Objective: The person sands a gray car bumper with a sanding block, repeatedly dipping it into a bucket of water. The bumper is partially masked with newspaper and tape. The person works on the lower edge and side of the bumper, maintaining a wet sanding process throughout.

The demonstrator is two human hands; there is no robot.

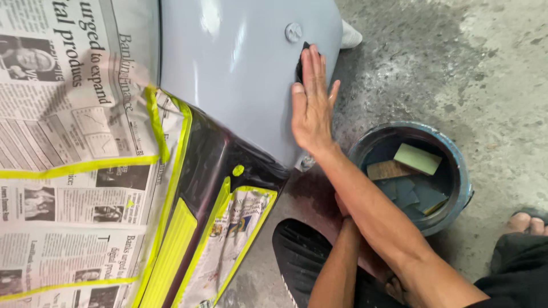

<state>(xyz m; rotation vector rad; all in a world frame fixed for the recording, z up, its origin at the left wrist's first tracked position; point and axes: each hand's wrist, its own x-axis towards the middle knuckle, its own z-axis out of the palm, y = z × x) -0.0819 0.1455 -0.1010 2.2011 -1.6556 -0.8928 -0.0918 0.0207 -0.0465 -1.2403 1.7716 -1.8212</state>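
My right hand [311,105] lies flat, fingers together, against a grey primed car panel [240,68]. It presses a small dark sanding sheet [301,61] under its fingertips, just below a round grey cap [293,32] on the panel. My left forearm [337,262] reaches up beneath the right arm. Only a sliver of my left hand [341,204] shows near the dark red lower bodywork [311,194], and its grip is hidden.
Newspaper [63,142] held by yellow-green tape [85,165] masks the car at left. A round blue bucket [465,171] on the concrete floor at right holds water, sanding blocks and sheets. A black ribbed object [294,251] lies below. Toes [528,222] show at right.
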